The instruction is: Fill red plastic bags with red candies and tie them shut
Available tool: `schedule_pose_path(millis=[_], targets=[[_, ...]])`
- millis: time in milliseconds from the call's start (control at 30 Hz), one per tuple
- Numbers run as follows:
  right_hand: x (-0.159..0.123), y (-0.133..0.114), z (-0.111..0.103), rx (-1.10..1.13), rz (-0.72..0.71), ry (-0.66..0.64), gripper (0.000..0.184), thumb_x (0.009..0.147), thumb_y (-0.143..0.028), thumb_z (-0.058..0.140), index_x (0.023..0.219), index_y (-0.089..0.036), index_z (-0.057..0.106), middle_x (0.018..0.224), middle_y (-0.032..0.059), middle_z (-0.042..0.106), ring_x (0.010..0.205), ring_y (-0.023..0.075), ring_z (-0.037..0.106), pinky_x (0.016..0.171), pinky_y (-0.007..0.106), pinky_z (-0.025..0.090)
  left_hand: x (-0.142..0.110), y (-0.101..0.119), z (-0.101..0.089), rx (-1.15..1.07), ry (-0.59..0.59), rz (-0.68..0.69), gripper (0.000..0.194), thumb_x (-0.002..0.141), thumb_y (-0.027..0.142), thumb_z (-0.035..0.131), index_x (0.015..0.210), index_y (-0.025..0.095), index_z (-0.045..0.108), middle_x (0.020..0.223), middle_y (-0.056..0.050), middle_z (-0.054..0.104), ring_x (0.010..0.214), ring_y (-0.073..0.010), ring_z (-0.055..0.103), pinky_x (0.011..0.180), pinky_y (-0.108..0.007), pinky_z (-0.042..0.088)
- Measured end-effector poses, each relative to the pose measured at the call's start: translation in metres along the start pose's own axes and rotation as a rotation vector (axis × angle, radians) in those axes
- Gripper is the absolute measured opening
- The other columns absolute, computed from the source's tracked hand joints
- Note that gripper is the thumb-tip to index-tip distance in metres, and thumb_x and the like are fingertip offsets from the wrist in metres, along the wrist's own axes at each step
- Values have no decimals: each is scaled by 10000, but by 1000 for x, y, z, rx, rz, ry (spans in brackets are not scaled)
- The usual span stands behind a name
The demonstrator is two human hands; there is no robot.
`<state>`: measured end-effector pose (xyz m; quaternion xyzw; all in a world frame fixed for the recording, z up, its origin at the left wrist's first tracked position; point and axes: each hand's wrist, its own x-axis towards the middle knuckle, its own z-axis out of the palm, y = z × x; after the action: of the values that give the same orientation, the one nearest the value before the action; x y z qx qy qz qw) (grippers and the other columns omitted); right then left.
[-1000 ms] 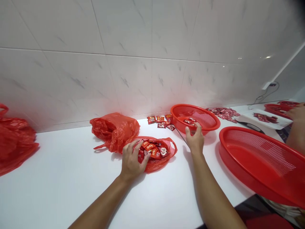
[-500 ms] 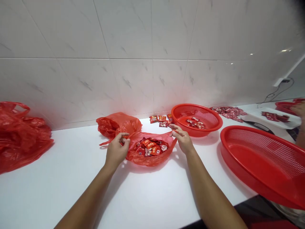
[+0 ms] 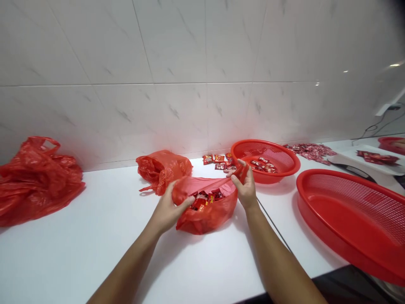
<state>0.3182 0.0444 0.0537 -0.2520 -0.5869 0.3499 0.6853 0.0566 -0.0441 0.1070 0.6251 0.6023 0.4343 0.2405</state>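
Note:
A red plastic bag (image 3: 207, 213) full of small red wrapped candies (image 3: 205, 198) sits on the white counter (image 3: 95, 236) in front of me. My left hand (image 3: 169, 209) grips the bag's left rim, bunched in its fingers. My right hand (image 3: 245, 185) pinches the bag's right handle and pulls it up, so the mouth is stretched between both hands. Just behind my right hand stands a round red basket (image 3: 284, 169) with a few candies in it.
A second red bag (image 3: 163, 169) lies behind the first, by the tiled wall. A large crumpled red bag (image 3: 34, 179) is at far left. Loose candies (image 3: 218, 160) lie near the wall. A big red basket (image 3: 354, 219) overhangs the counter's right edge; a white tray (image 3: 370, 162) holds more candies.
My left hand left the candies inside the bag and took its left rim. My right hand came back from the round basket and took the right handle. Both now lift and stretch the bag.

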Motion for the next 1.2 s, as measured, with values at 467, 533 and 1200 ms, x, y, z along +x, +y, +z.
schedule_pose_path(millis=[467,533,1200], targets=[[62,-117,54,-122,260,-343,460,949,-466,651,1349,-243,604,702,-37,517,590,134,531,502,242,438,32,105,-59,-457,91,191,469,768,397,899,1150,176,741,816,-32,721,651,-141,657,631,-278,568],[53,-122,61,-234,277,-586,596,824,-480,804,1342,-251,615,739,-24,577,620,153,559,504,250,445,26,110,-43,-446,17,217,380,799,367,870,1111,185,752,897,-58,764,779,-183,720,721,-312,609],[52,-89,68,-118,591,-720,639,955,-808,468,728,-211,464,588,-65,374,517,89,332,518,240,313,40,86,-24,100,-201,218,157,911,366,713,844,225,726,809,-27,750,732,-197,702,624,-302,547]])
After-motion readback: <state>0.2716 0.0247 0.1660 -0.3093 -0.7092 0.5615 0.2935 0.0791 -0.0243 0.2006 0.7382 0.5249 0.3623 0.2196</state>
